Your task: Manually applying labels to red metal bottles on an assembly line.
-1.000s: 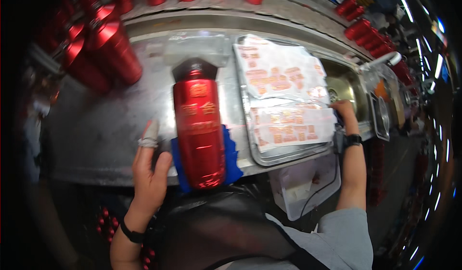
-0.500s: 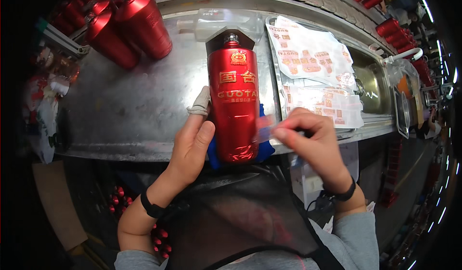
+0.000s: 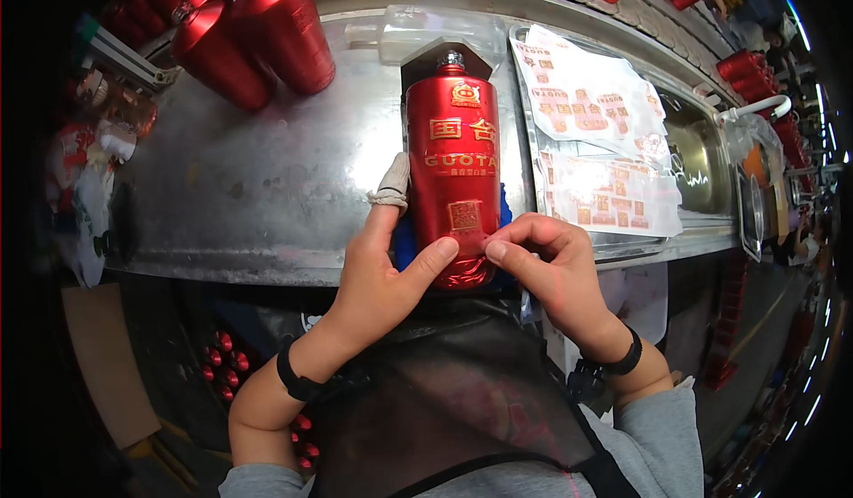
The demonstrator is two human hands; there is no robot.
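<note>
A glossy red bottle (image 3: 455, 187) with gold lettering lies tilted before me, neck away, its upper end on a dark angular support (image 3: 418, 58). My left hand (image 3: 382, 262) holds it from the left side, with a white cover on one finger and the thumb pressed on the lower front. A small square gold-patterned sticker (image 3: 464, 216) lies on the bottle's lower front. At its lower right corner, the thumb and forefinger of my right hand (image 3: 546, 262) are pinched together against the bottle. A blue cloth (image 3: 406, 242) shows beneath the bottle.
Sheets of gold-printed stickers (image 3: 613, 191) lie on a metal tray (image 3: 539, 191) at right, beside a sink (image 3: 702, 160). Several red bottles (image 3: 280, 36) stand at the back left of the metal bench (image 3: 267, 169). A clear plastic bottle-shaped piece (image 3: 440, 36) lies behind my bottle.
My right hand has brought a small see-through piece from the bottle's right side onto its front, where a square sticker now shows. My left thumb has moved onto the bottle's lower front.
</note>
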